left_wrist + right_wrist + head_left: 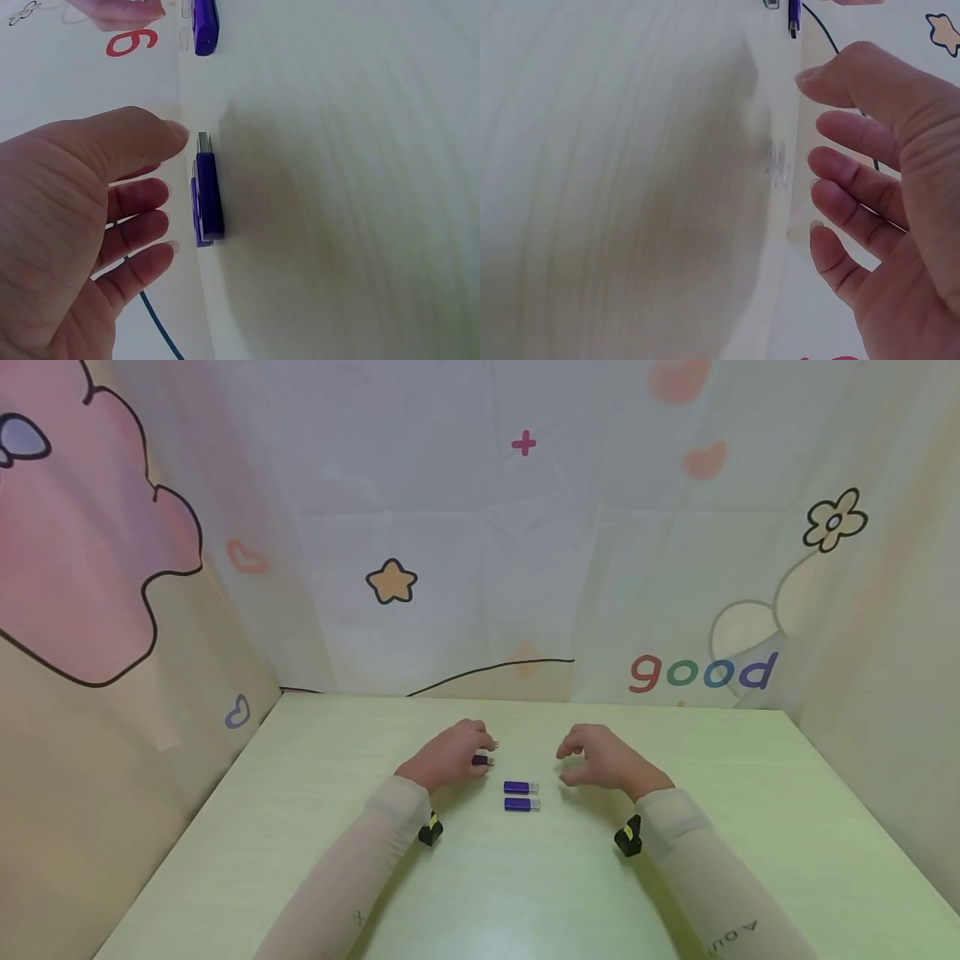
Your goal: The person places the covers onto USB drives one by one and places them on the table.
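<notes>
Two purple USB sticks with bare metal plugs lie side by side; the nearer USB stick (482, 761) (211, 196) is by my left hand (453, 755) (82, 217). That hand's fingers are loosely bent, the thumb tip close to the plug, and nothing is gripped. Between the hands lie two more purple sticks, an upper one (521, 787) and a lower one (521, 805), with clear ends. Over the table to the right hovers my right hand (603, 758) (889, 165), fingers spread and bent around nothing. Beyond its fingertips are small clear pieces (778, 162), too blurred to identify.
The pale wooden table (510, 893) ends at a printed cloth backdrop (480, 568). Cloth also hangs along both sides. Small black devices with yellow marks sit at the left wrist (431, 830) and the right wrist (628, 837).
</notes>
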`<state>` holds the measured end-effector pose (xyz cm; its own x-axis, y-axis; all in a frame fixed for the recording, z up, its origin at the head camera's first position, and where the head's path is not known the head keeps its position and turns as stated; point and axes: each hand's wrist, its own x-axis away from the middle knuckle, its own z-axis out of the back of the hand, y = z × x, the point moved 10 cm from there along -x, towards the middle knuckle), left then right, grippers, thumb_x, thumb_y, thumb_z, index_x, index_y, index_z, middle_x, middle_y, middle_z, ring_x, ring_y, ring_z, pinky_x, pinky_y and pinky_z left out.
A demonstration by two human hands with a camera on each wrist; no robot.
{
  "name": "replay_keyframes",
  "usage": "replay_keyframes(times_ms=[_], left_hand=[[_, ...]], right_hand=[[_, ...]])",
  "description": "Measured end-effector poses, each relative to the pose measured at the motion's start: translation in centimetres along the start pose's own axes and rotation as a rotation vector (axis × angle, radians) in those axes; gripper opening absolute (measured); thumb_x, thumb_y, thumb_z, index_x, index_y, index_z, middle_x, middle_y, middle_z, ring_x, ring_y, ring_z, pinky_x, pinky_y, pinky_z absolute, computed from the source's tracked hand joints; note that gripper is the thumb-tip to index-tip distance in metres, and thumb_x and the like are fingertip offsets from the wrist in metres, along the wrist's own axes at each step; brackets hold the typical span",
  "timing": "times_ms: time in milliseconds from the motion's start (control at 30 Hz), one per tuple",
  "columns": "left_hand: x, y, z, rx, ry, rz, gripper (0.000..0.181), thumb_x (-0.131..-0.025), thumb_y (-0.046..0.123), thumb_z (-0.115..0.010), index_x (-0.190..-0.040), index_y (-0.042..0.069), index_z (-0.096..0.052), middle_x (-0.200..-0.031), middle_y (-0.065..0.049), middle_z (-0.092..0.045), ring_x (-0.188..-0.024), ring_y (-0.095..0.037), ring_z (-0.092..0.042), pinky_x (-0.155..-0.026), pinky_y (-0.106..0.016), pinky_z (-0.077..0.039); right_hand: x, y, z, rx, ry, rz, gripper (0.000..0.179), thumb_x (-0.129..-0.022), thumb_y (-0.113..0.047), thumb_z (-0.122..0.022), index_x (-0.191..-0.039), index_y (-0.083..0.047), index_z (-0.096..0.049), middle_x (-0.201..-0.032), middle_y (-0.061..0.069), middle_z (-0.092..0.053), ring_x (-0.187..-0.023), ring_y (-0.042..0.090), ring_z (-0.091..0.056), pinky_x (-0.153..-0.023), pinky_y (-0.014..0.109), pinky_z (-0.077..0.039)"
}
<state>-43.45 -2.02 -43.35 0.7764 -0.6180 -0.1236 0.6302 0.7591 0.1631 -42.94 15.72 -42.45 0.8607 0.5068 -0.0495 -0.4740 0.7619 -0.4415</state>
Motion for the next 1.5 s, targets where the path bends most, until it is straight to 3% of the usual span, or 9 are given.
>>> replay_keyframes(times_ms=[333,733,1000,1200,1500], left_hand=[[-0.3,-1.1,-0.7,-0.073,-0.065,0.095,0.028,-0.093,0.021,-0.076,-0.118,0.009,-0.074,-0.107,-0.002,-0.066,-0.096,-0.015,-0.058,-0.097,-0.034,-0.052],[-0.4,-1.6,-1.3,-0.013,-0.088,0.122,0.008,-0.090,0.015,-0.074,-0.095,0.008,-0.072,-0.088,0.000,-0.057,-0.081,-0.015,-0.049,-0.077,-0.030,-0.045],[-0.6,-1.8,-1.2,-0.005,-0.101,0.147,0.009,-0.089,0.016,-0.075,-0.094,0.009,-0.072,-0.089,0.001,-0.058,-0.080,-0.015,-0.050,-0.079,-0.031,-0.047],[-0.7,-1.9,-1.3,-0.001,-0.091,0.138,0.008,-0.089,0.015,-0.075,-0.088,0.009,-0.070,-0.086,0.001,-0.057,-0.079,-0.014,-0.048,-0.076,-0.030,-0.045],[-0.7,-1.9,-1.3,-0.001,-0.080,0.123,0.009,-0.088,0.014,-0.075,-0.084,0.010,-0.068,-0.084,0.001,-0.056,-0.078,-0.014,-0.046,-0.074,-0.030,-0.042]], right_hand=[[-0.5,2.2,-0.4,0.028,-0.029,-0.144,0.027,-0.083,-0.014,-0.081,-0.109,-0.008,-0.075,-0.104,0.004,-0.072,-0.093,0.021,-0.060,-0.092,0.042,-0.056],[-1.0,3.2,-1.1,0.032,-0.056,-0.201,0.020,-0.083,-0.013,-0.080,-0.101,-0.009,-0.076,-0.092,0.002,-0.070,-0.085,0.019,-0.059,-0.087,0.038,-0.056],[-1.1,3.0,-0.9,0.063,-0.058,-0.216,0.016,-0.085,-0.014,-0.077,-0.100,-0.008,-0.076,-0.093,0.004,-0.071,-0.086,0.020,-0.059,-0.087,0.039,-0.057],[-1.2,3.0,-0.8,0.074,-0.049,-0.217,0.009,-0.087,-0.013,-0.075,-0.095,-0.009,-0.076,-0.091,0.003,-0.069,-0.084,0.019,-0.058,-0.083,0.036,-0.056],[-1.4,2.7,-0.8,0.075,-0.058,-0.188,0.011,-0.089,-0.011,-0.075,-0.099,-0.011,-0.079,-0.096,0.003,-0.071,-0.088,0.020,-0.058,-0.084,0.036,-0.055]])
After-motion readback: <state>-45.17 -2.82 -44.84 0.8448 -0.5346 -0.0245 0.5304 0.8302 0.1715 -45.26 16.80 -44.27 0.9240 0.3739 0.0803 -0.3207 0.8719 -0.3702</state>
